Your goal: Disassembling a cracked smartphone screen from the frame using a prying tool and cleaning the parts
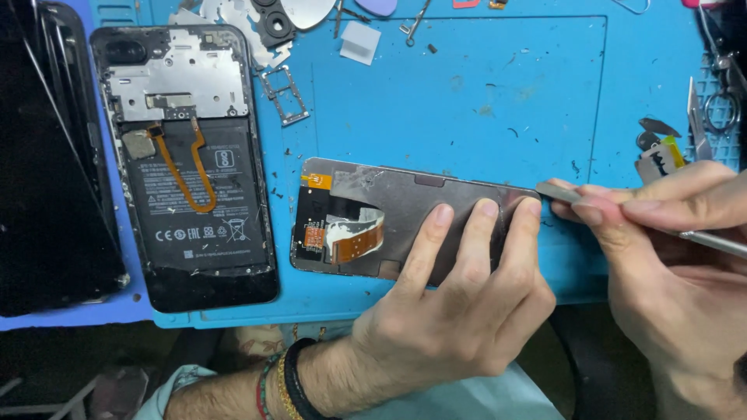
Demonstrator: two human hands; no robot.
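Blue repair mat (482, 85) covers the counter, scuffed and dotted with dark specks. Detached phone screen panel (405, 222) lies face down near the mat's front edge, metal back up, orange flex cable (354, 241) curling at its left end.

Left hand (451, 311) pins the panel: three fingers (434, 233) spread flat on its right half, palm hanging off the mat's front edge. Not gripping, only pressing down. Beaded and cord bracelets (284, 385) on that wrist.

Right hand (669, 257) comes in from the right, fingers pinched closed around a thin metal pry tool (622, 208). Flat tip of the tool touches the panel's upper right corner, just beside the left hand's outermost fingertip.

Opened phone body (187, 163) lies well apart at the left, back cover off: black battery, silver shield plate, orange ribbon looped over the battery. Black glass panel (47, 163) just beside it at the far left edge.

Loose parts along the mat's far edge: SIM tray (285, 95), small white pad (359, 41), metal shields, black camera bezel (274, 23). Tweezers and scissors (720, 101) at the right margin, partly cut off.
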